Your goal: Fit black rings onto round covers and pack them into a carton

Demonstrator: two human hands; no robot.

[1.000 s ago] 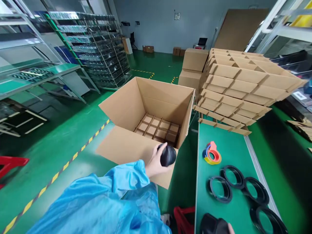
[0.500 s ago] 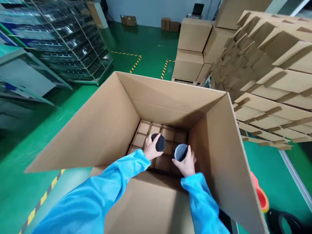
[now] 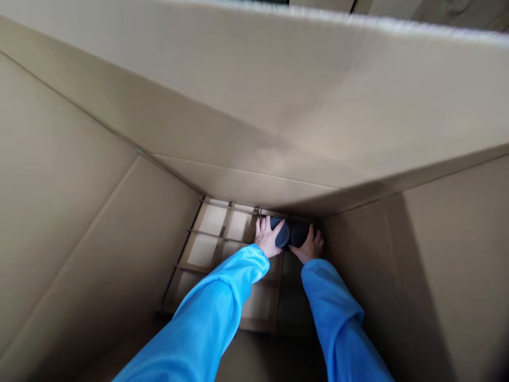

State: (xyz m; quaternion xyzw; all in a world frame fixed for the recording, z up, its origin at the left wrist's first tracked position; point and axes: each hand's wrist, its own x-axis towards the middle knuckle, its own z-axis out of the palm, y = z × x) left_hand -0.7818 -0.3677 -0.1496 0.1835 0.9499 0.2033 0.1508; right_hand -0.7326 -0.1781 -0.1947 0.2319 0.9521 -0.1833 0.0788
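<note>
Deep inside a large cardboard box (image 3: 254, 127), both my hands are at the far right corner of a cardboard divider grid (image 3: 223, 236). My left hand (image 3: 269, 237) is wrapped round a dark round, cup-like piece (image 3: 283, 234). Beside it, my right hand (image 3: 310, 245) grips a second dark round, cup-like piece (image 3: 299, 232). The two pieces sit side by side, close together, at the grid's back row. Shadow and my fingers hide their lower parts, so I cannot tell how far into the cells they reach.
Tall cardboard walls rise on the left (image 3: 71, 228), the right (image 3: 429, 254) and the far side. The grid's cells on the left show pale cardboard bottoms. Beyond the far flap, a strip of other cardboard surfaces shows at the top.
My head has leaned down into the box, so its walls now fill the view. Both hands have moved deeper, to the far right of the grid, bringing the two dark pieces close together.
</note>
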